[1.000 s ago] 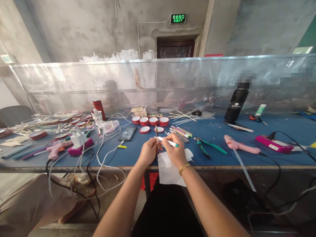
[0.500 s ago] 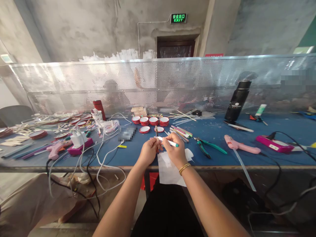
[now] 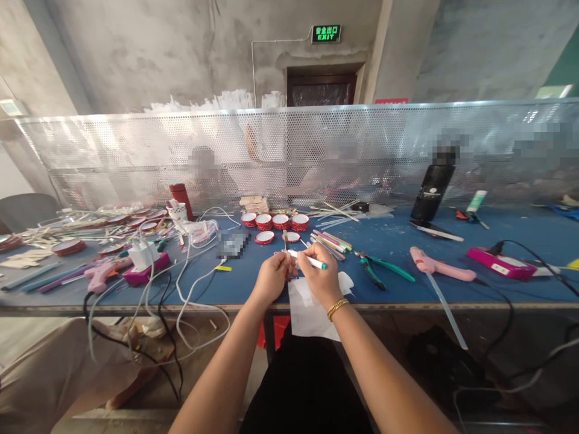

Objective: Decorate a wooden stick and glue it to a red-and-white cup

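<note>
My left hand is closed on a small flat wooden stick, whose upper end is dark and points away from me. Between the fingers of my right hand is a white marker pen with a green end. Its tip side meets the stick at my left fingertips, where the exact contact is hidden. A white paper sheet lies under my right hand and hangs over the table edge. Just beyond my hands are several stacks of red-rimmed white discs and several coloured pens.
Green-handled pliers and a pink glue gun lie to the right, near a black bottle. On the left are another pink glue gun, white cables and wooden sticks. A perforated metal screen stands behind the blue table.
The view has shifted very slightly. Both hands keep the same hold on the stick and the marker, with hardly any visible motion.
</note>
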A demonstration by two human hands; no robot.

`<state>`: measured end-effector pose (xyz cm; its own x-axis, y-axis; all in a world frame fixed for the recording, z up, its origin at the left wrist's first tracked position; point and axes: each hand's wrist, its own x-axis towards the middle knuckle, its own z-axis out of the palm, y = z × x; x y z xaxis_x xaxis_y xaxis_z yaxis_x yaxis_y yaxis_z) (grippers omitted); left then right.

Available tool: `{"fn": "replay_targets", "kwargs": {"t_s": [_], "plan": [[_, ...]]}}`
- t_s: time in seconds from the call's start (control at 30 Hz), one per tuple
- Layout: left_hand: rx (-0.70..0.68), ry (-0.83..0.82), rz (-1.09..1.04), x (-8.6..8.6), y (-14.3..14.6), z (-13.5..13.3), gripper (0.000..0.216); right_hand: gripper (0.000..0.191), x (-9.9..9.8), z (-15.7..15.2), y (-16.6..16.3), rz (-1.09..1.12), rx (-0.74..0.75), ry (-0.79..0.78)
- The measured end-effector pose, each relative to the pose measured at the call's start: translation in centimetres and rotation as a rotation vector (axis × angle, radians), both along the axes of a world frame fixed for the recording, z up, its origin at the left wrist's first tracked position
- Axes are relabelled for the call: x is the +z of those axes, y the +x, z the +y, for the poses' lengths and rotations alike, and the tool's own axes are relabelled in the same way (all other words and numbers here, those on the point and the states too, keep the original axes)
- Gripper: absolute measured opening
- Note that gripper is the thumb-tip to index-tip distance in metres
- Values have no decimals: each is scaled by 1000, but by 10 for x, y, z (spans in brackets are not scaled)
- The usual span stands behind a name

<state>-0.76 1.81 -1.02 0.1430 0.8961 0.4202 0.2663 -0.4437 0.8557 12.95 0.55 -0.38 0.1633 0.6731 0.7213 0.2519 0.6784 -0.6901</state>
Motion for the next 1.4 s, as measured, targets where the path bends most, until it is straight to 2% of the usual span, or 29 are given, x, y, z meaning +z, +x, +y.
{"fn": "replay_targets", "kwargs": {"t_s": [0.13,0.37,0.67,0.9,1.17,1.4], "plan": [[8,8,25,1,0,-1,29,20,-1,1,0,0,33,-14],[-3,-54,-45,1,1,0,22,21,-6,6,1,8,-79,20],[-7,-7,3,0,0,0,28,19,-3,3,0,11,37,-29],[-8,-50,-35,0,1,0,24,20,-6,6,0,12,-60,8],[-4,14,23,-2,-1,2,29,19,-4,4,0,-7,7,7],[0,-56,-48,-2,1,2,22,22,-5,5,1,14,-85,35]]}}
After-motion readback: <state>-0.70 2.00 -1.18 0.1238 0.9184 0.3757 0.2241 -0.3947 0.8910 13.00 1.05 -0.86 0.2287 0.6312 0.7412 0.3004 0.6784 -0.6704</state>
